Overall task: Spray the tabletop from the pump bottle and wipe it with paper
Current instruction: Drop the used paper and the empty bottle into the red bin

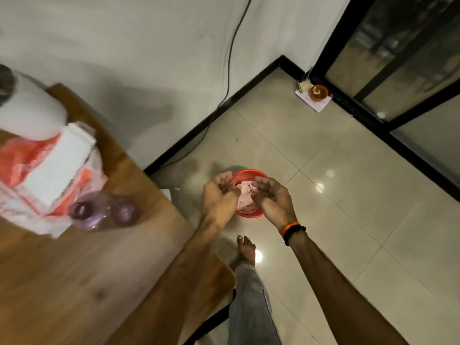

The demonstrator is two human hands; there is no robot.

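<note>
The wooden tabletop (74,270) fills the lower left. On it lies a clear purple-tinted pump bottle (99,215), blurred, beside a pack of white paper tissues (52,168) in red-and-white plastic wrap and a white paper roll (27,110). Off the table's right edge, a red bin (249,215) stands on the floor with crumpled paper (245,195) inside. My left hand (220,197) and my right hand (271,197) hover cupped over the bin, palms facing each other, fingers apart. I cannot see anything held in either hand.
Cream floor tiles (348,195) spread to the right, and my bare foot (246,250) stands below the bin. A black cable (229,70) runs down the white wall. A small orange cup on white paper (318,92) sits by the black-framed glass door (398,58).
</note>
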